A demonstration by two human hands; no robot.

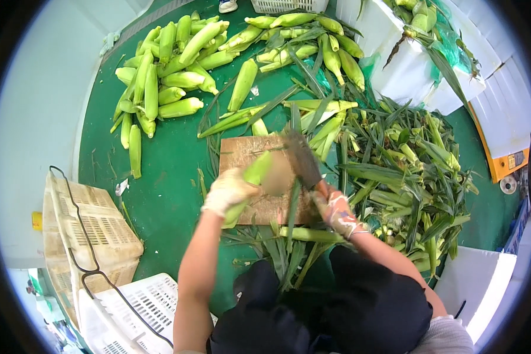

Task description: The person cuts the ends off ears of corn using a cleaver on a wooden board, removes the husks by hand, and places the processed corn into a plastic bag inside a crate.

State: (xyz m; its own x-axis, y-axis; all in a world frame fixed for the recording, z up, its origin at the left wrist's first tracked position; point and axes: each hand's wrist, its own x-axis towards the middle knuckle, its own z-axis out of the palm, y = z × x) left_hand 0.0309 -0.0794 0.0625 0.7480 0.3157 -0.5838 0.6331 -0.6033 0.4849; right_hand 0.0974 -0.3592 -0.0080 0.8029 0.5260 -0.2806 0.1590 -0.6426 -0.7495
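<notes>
Gripping a green ear of corn (pixel 257 169), the left hand (pixel 230 192), in a pale glove, is closing its fingers round the husk, with one end sticking out above the fist and the other below. The right hand (pixel 336 212), in a patterned glove, is wrapping firmly round the handle of a broad dark knife (pixel 304 159), whose blade is pointing away from the person. The ear is lying at a slant over the wooden board (pixel 233 153), its upper end leaning toward the blade but apart from it. Whether the blade is touching the wood is hard to tell, since the middle of the board is blurring.

For a clean chop, the left fingers should probably be staying well back from the cutting line and pressing the ear flat so it cannot roll. The knife would work best coming down square across the end, and loose leaves brushed off the wood would give steadier footing.

Around the board, cut leaves are spreading toward the knees (pixel 371 301). A heap of husks (pixel 407 165) is lying to the right, while a pile of corn (pixel 150 91) is sitting at the far left on the green floor (pixel 177 206). Nearer left, a beige basket (pixel 103 218) is standing beside a white basket (pixel 153 301).
</notes>
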